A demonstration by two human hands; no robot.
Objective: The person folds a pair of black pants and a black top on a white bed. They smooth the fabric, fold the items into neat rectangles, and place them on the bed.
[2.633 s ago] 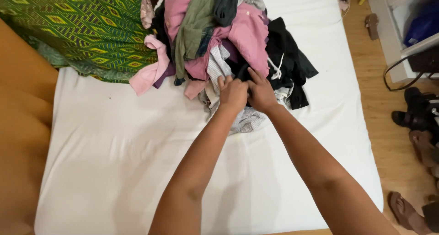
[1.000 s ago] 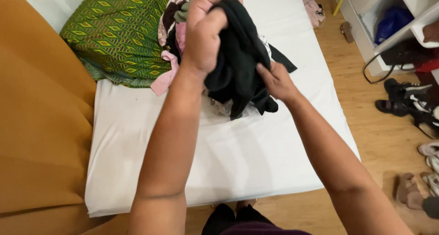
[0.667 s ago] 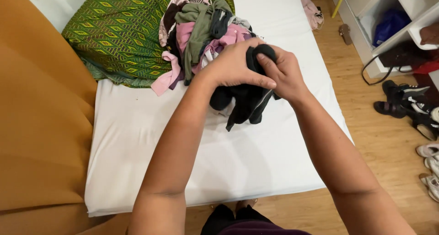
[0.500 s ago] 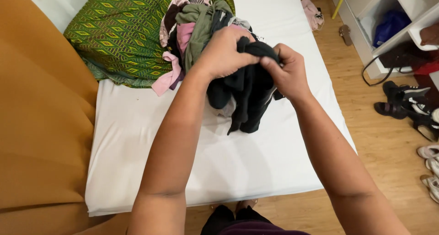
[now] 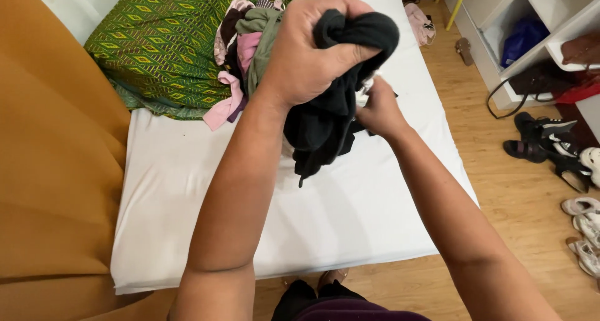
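Left hand has lifted higher; both hands' fingers clutch one black garment.

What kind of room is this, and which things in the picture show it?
Most likely a bedroom at home. A white mattress carries a pile of clothes and a green patterned cloth; shoes lie on the wooden floor beside open white shelves.

Can't see much of the clothes pile, the left hand and the bunched black garment block most of it. Fingertips of the right hand are tucked behind that garment, so its grip is anyone's guess. Green patterned cloth runs off the top edge. Shoes get cut off on the right.
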